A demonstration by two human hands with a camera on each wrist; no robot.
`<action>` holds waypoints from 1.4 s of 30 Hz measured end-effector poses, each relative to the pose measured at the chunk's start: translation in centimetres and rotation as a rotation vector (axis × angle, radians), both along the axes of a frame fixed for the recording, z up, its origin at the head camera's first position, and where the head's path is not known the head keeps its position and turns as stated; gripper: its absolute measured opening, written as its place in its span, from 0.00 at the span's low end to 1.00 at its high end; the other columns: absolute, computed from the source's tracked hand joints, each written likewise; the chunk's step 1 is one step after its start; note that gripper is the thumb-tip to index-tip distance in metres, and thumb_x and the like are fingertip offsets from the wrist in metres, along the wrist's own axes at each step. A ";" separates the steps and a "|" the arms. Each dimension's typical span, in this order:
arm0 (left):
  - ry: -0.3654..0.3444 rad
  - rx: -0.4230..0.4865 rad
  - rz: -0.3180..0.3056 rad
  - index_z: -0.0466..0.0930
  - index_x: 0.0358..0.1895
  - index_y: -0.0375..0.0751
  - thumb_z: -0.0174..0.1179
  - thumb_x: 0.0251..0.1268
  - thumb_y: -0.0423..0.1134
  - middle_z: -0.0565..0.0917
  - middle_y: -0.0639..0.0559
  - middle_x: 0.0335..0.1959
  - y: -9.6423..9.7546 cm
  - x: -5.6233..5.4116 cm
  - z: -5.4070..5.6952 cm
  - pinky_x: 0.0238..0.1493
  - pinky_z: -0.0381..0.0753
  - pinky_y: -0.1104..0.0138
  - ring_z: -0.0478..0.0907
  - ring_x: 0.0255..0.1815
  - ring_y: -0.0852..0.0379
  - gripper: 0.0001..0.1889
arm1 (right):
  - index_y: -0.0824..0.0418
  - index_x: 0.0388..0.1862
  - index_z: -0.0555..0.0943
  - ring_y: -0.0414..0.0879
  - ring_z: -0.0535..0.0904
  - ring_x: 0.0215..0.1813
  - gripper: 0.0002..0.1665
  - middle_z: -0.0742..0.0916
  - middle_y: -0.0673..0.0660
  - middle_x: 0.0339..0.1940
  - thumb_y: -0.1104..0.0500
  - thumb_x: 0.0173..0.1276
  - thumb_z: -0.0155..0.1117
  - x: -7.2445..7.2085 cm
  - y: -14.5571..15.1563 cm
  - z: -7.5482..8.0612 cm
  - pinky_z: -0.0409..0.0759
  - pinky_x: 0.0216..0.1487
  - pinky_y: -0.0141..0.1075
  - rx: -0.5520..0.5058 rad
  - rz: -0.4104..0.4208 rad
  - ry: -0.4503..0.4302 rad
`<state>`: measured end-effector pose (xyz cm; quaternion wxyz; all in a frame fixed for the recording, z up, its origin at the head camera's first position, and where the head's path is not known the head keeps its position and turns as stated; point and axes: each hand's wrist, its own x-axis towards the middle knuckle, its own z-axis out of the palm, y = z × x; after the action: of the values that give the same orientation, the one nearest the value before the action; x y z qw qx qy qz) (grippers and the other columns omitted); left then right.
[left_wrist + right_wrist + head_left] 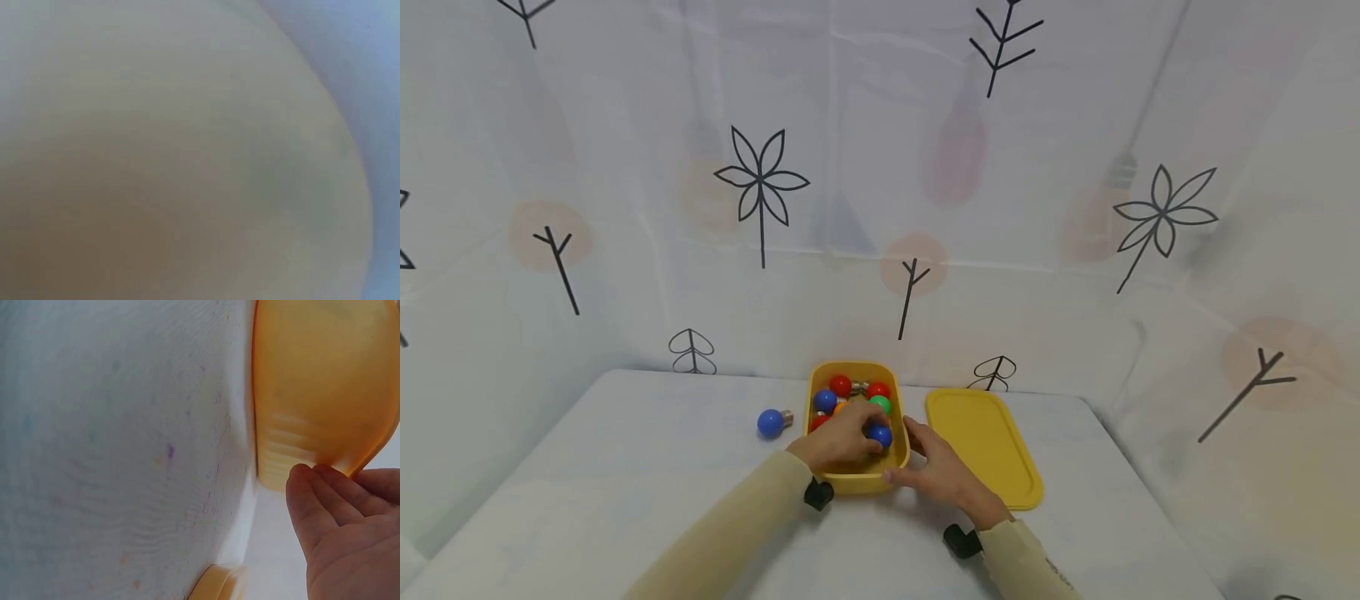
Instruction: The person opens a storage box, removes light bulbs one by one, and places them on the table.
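Your left grip (pixel 842 435) pinches a blue bulb (pixel 880 437) inside the yellow box (pixel 859 485), near its right wall | your right grip (pixel 943 471), spread, touches that wall outside | box near middle of bench's (pixel 625 467) far edge, yellow lid (pixel 985 450) rightward

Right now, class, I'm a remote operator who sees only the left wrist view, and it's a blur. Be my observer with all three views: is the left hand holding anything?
Observer: Yes, in the head view the left hand grips a blue bulb inside the yellow container.
Operator: My picture shows none of that. Where is the right hand?
Observer: The right hand is outside the container, at its right side.
Operator: Is any bulb outside the container?
Observer: Yes, a loose blue bulb lies on the table, left of the container.
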<state>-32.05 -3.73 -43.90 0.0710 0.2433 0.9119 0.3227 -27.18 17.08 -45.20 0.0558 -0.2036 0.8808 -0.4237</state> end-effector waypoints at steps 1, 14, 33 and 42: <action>-0.008 0.001 0.006 0.78 0.51 0.54 0.68 0.58 0.43 0.76 0.62 0.47 -0.2 0.1 0.2 0.59 0.74 0.56 0.73 0.50 0.59 0.17 | 0.61 0.76 0.53 0.52 0.66 0.69 0.57 0.65 0.57 0.73 0.40 0.56 0.70 0.0 0.0 0.0 0.65 0.67 0.49 -0.002 0.001 -0.001; 0.070 0.013 0.025 0.78 0.52 0.54 0.69 0.57 0.42 0.76 0.61 0.50 -2.9 1.7 2.4 0.60 0.74 0.55 0.71 0.55 0.56 0.19 | 0.60 0.76 0.53 0.53 0.66 0.69 0.58 0.65 0.57 0.73 0.39 0.56 0.70 0.0 0.0 0.0 0.65 0.67 0.50 -0.006 -0.013 -0.027; 0.226 0.094 0.006 0.78 0.49 0.46 0.68 0.57 0.36 0.76 0.53 0.47 -7.4 4.3 3.3 0.53 0.79 0.58 0.74 0.49 0.54 0.16 | 0.61 0.76 0.53 0.54 0.67 0.68 0.59 0.66 0.58 0.73 0.38 0.54 0.71 0.0 0.0 -0.2 0.66 0.66 0.53 -0.001 -0.045 -0.043; 0.247 0.176 0.056 0.77 0.51 0.44 0.68 0.55 0.31 0.76 0.52 0.49 -9.9 5.1 3.1 0.48 0.82 0.59 0.76 0.48 0.54 0.19 | 0.62 0.76 0.53 0.54 0.67 0.68 0.59 0.65 0.59 0.73 0.39 0.54 0.71 -0.1 0.0 -0.4 0.65 0.67 0.52 -0.010 -0.028 -0.029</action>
<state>-26.93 -13.62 -40.77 -0.0722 0.2611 0.8883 0.3708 -27.23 17.05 -45.62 0.0614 -0.1853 0.8805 -0.4320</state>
